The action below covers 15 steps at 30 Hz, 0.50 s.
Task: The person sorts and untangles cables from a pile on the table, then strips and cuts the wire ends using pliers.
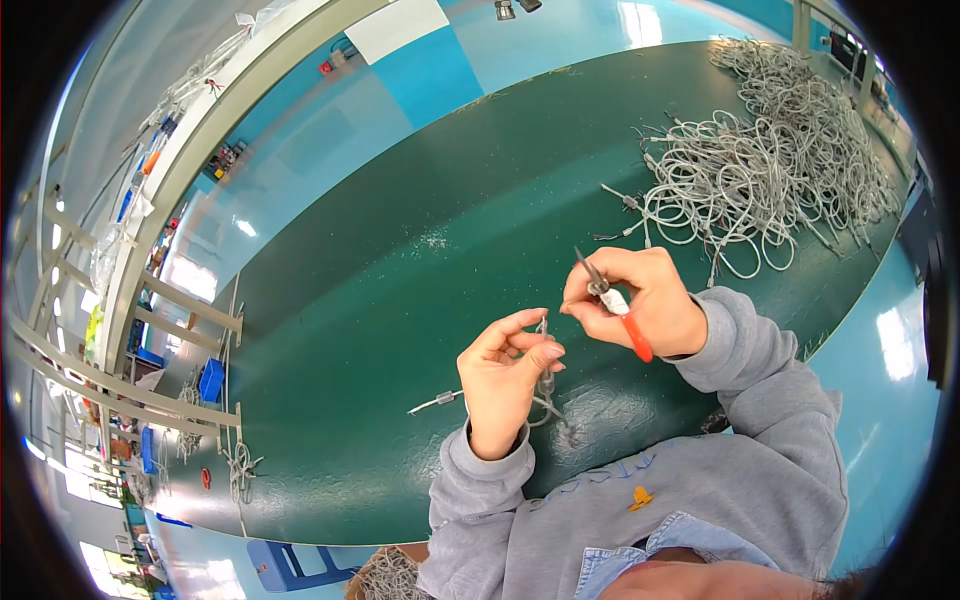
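My left hand (508, 375) pinches a grey cable (546, 383) near its end, above the green table (400, 310). Part of the cable hangs below the fingers, and a piece with a small grey sleeve sticks out to the left of the wrist. To the right, my right hand (650, 300) is closed around scissors or cutters (635, 335) with an orange-red handle; their dark pointed tip points up and left. The tool and the cable are apart.
A large heap of grey coiled cables (740, 180) lies at the table's right end. White scraps (432, 241) dot the middle. A metal frame and blue bins (211, 380) stand at the left. A box of cables (392, 577) is at the bottom edge, beside a blue stool (290, 566).
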Tool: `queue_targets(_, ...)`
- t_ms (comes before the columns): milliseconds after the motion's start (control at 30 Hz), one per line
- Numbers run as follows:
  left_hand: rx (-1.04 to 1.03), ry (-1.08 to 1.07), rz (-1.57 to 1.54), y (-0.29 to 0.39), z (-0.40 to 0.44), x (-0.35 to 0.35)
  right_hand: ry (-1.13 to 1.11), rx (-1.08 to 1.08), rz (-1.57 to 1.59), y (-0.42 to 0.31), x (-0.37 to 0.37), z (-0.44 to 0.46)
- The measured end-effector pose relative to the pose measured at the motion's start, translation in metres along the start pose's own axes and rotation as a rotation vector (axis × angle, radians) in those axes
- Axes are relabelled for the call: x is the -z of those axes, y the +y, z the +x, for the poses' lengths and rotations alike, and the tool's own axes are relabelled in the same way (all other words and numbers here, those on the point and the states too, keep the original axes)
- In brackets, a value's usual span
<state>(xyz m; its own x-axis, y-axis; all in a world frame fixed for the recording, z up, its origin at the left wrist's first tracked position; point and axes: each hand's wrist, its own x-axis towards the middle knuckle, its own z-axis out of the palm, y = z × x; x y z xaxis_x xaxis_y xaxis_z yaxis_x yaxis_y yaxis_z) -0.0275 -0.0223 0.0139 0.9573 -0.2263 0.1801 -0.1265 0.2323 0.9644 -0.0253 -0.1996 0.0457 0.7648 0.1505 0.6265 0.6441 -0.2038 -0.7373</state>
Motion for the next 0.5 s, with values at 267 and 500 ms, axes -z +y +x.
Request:
queue_targets(267,0.099,-0.091,-0.332,-0.01,0.005,0.007,0.046,0.302,-0.169,0.014,-0.002,-0.006)
queue_targets(500,0.098,-0.093,-0.281,-0.013,0.006,0.005,0.004,0.659,-0.481,0.021,-0.009,-0.013)
